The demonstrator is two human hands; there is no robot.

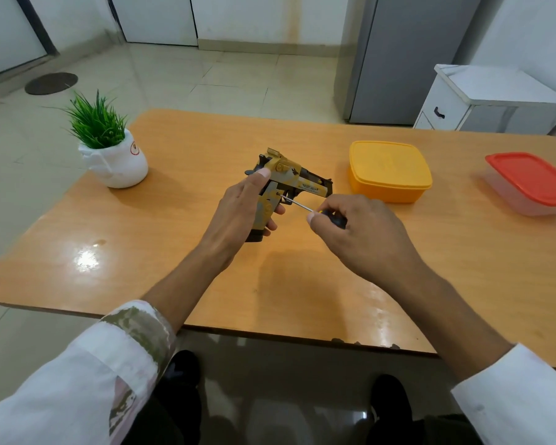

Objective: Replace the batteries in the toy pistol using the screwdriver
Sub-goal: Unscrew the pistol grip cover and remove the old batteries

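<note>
Toy pistol (289, 175): over table (174, 252) centre, grip down, muzzle toward 3 o'clock.
Left hand (238, 210): fingers wrapped round the grip, thumb toward 1 o'clock.
Right hand (363, 229): fingers pinching screwdriver (294, 203) handle, shaft toward 10 o'clock, tip against the grip.

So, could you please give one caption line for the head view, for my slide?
Left hand grips the toy pistol while the right hand sets the screwdriver tip against its grip.
</note>
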